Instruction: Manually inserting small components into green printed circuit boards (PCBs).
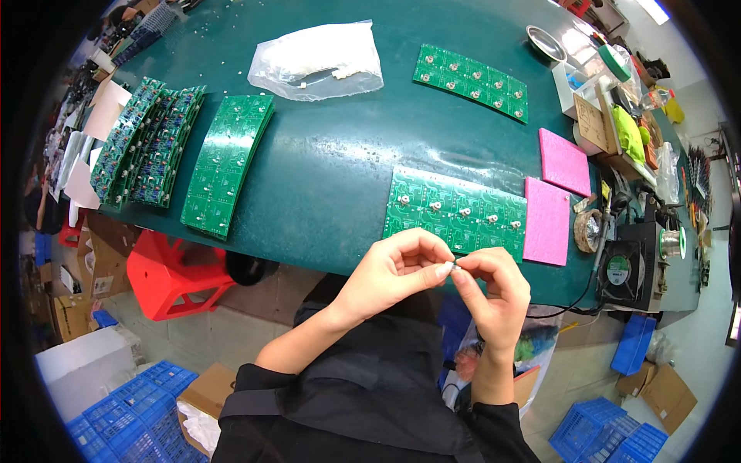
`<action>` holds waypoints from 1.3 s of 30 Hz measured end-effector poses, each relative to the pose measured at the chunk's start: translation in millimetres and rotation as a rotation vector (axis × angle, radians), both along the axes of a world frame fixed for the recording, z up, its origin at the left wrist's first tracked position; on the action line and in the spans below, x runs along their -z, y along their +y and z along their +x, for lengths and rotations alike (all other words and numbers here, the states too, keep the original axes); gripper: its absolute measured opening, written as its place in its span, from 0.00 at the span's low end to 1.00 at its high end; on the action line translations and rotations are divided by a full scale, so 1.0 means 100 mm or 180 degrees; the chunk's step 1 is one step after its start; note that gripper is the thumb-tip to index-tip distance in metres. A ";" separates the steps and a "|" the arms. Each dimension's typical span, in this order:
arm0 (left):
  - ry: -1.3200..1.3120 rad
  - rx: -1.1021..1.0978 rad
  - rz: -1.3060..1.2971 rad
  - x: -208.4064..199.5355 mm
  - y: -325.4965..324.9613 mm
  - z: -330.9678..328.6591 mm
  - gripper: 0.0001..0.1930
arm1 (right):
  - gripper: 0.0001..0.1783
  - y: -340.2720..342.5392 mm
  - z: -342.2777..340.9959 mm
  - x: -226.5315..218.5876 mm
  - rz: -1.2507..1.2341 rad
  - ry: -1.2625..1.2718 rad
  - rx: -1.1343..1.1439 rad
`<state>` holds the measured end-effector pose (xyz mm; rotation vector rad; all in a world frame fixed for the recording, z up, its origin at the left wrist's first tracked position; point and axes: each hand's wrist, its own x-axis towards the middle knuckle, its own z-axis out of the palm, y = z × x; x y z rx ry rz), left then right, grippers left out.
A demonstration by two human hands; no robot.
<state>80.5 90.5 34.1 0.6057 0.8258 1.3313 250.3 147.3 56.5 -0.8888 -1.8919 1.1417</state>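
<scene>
My left hand (405, 266) and my right hand (494, 285) meet over the front edge of the green table, fingertips pinched close together. Between them is something tiny and pale, too small to name. Just beyond my fingers lies a green circuit board panel (486, 202) with a row of small round metal parts standing on it; my hands hide part of its near edge. Pink foam sheets (546, 224) lie to the right of that panel. Farther back sits another green panel (472, 81) carrying two rows of similar metal parts.
On the left stand a stack of bare green panels (228, 166) and rows of populated boards (158, 147). A clear bag of white parts (316, 62) lies at the back. A solder spool (671, 243), a black fan (624, 270) and a cable are at right. A red stool (174, 274) stands below.
</scene>
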 end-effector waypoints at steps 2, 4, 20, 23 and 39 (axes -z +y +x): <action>0.0206 -0.0062 0.0076 0.04 -0.03 0.01 0.09 | 0.10 0.00 -0.03 -0.04 0.0354 -0.0275 -0.0047; 0.0116 -0.0017 0.0008 0.10 -0.08 -0.03 0.09 | 0.11 -0.03 -0.04 -0.06 0.0375 -0.0473 -0.0212; 0.1100 -0.0588 -0.0149 0.30 -0.27 -0.26 0.06 | 0.10 0.27 -0.12 0.59 0.1388 -0.1223 0.0245; 0.1075 -0.0586 -0.0157 0.30 -0.27 -0.24 0.05 | 0.10 0.26 -0.12 0.58 0.1331 -0.1205 0.0193; 0.1140 -0.0637 -0.0180 0.31 -0.29 -0.25 0.05 | 0.11 0.29 -0.19 0.38 0.1946 -0.1780 -0.0093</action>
